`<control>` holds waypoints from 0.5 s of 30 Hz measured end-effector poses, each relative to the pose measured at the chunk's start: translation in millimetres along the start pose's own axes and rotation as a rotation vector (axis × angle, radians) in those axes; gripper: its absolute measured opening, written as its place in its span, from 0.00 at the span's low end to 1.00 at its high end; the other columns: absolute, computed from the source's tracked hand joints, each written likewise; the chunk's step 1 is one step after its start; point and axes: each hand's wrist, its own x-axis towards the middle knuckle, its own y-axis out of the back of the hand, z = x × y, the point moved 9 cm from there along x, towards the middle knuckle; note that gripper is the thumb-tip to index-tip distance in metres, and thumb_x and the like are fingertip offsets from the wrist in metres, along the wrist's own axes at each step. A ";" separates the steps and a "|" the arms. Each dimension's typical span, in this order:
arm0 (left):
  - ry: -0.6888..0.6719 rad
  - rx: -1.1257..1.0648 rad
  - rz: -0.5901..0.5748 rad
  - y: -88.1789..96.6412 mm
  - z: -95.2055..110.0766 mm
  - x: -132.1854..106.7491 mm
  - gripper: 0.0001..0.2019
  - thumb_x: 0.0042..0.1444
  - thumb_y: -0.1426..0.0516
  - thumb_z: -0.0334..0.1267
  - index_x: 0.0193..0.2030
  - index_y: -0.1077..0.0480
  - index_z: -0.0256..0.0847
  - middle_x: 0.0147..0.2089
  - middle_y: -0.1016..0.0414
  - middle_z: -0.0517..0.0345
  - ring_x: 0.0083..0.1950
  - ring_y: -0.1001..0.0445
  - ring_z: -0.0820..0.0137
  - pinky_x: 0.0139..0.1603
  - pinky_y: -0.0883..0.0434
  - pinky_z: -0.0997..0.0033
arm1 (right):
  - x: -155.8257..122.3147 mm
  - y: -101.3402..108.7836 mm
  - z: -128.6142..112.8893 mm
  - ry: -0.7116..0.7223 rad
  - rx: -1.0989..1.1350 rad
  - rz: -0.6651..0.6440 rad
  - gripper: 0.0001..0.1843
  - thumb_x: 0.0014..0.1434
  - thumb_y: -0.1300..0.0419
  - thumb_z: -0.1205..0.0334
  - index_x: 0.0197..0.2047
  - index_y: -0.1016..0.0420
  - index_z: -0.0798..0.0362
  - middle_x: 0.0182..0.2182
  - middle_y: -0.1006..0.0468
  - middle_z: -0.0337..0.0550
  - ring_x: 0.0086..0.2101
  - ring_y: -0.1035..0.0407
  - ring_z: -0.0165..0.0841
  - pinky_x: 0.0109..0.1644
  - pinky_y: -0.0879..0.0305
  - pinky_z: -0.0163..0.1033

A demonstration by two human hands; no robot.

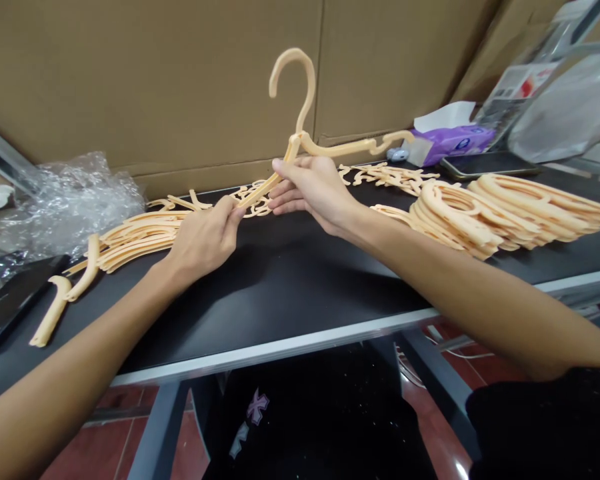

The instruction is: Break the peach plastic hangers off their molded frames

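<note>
a cream plastic clothes hanger (295, 143) is held up above the black worktop (290, 287), hook upward, one arm slanting down toward the person's left and the notched other arm reaching out to the right. the left hand (205, 237) has its grip closed around the low end of the slanting arm. the right hand (320, 190) pinches that same arm just below the joint, its grip closed with thumb on the near side and fingers spread behind.

beside the left hand lies a stack of curved hanger arms (143, 237), with two loose curved pieces (53, 313) at its near left. to the right, hook-shaped pieces (480, 217) lie in overlapping rows, near a dark phone (490, 165) and a purple tissue pack (457, 141). crumpled clear plastic (80, 207) sits at far left; cardboard (205, 80) stands behind.
</note>
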 end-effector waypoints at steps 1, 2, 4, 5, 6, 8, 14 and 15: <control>0.006 0.004 0.018 1.4 -2.5 0.5 0.18 0.76 0.57 0.46 0.49 0.29 0.43 0.34 0.20 0.50 0.32 0.24 0.60 0.36 0.35 0.63 | 2.1 4.0 0.9 -0.010 0.034 0.011 0.17 0.66 0.31 0.46 0.45 0.27 0.49 0.30 0.20 0.44 0.33 0.18 0.38 0.41 0.14 0.43; 0.015 0.010 0.031 2.6 -5.5 0.8 0.18 0.76 0.57 0.46 0.48 0.29 0.43 0.34 0.19 0.50 0.32 0.24 0.60 0.36 0.35 0.63 | 4.9 10.3 1.4 -0.015 0.069 0.036 0.20 0.64 0.30 0.43 0.45 0.27 0.50 0.31 0.19 0.45 0.36 0.18 0.39 0.42 0.14 0.44; 0.037 0.030 0.046 5.0 -12.2 1.1 0.18 0.75 0.56 0.46 0.46 0.29 0.43 0.34 0.19 0.51 0.32 0.25 0.60 0.36 0.35 0.63 | 12.1 28.9 1.0 -0.013 0.130 0.125 0.26 0.62 0.31 0.37 0.48 0.27 0.50 0.36 0.17 0.49 0.41 0.17 0.42 0.43 0.14 0.46; 0.047 0.042 0.055 7.0 -15.4 1.2 0.17 0.75 0.56 0.47 0.46 0.29 0.44 0.33 0.19 0.52 0.31 0.25 0.61 0.36 0.35 0.63 | 16.0 40.2 0.4 -0.012 0.157 0.179 0.28 0.63 0.32 0.35 0.49 0.28 0.50 0.38 0.17 0.50 0.43 0.17 0.43 0.43 0.15 0.45; 0.052 0.054 0.064 9.2 -18.0 1.2 0.17 0.75 0.56 0.47 0.45 0.28 0.44 0.32 0.20 0.52 0.31 0.25 0.61 0.36 0.35 0.63 | 19.7 51.9 -0.3 -0.014 0.185 0.235 0.27 0.64 0.34 0.36 0.50 0.29 0.50 0.41 0.17 0.52 0.45 0.17 0.43 0.44 0.15 0.45; 0.052 0.072 0.080 13.9 -21.0 1.0 0.17 0.74 0.55 0.48 0.44 0.28 0.45 0.31 0.21 0.54 0.31 0.26 0.61 0.36 0.35 0.64 | 25.5 73.8 -1.0 -0.033 0.255 0.345 0.20 0.70 0.38 0.42 0.50 0.32 0.48 0.45 0.19 0.52 0.46 0.18 0.40 0.45 0.16 0.42; 0.049 0.081 0.074 20.3 -23.2 0.5 0.18 0.74 0.54 0.49 0.46 0.26 0.46 0.30 0.23 0.54 0.32 0.26 0.60 0.38 0.35 0.63 | 22.5 98.8 -18.8 -0.004 0.204 0.513 0.08 0.72 0.45 0.64 0.52 0.35 0.44 0.43 0.23 0.39 0.36 0.22 0.29 0.44 0.22 0.38; 0.051 0.073 0.078 21.4 -24.1 0.4 0.18 0.73 0.54 0.49 0.45 0.26 0.46 0.30 0.23 0.54 0.33 0.26 0.60 0.38 0.34 0.63 | 21.3 95.3 -22.1 0.007 0.157 0.490 0.07 0.73 0.47 0.64 0.53 0.34 0.44 0.42 0.24 0.38 0.34 0.24 0.28 0.44 0.22 0.38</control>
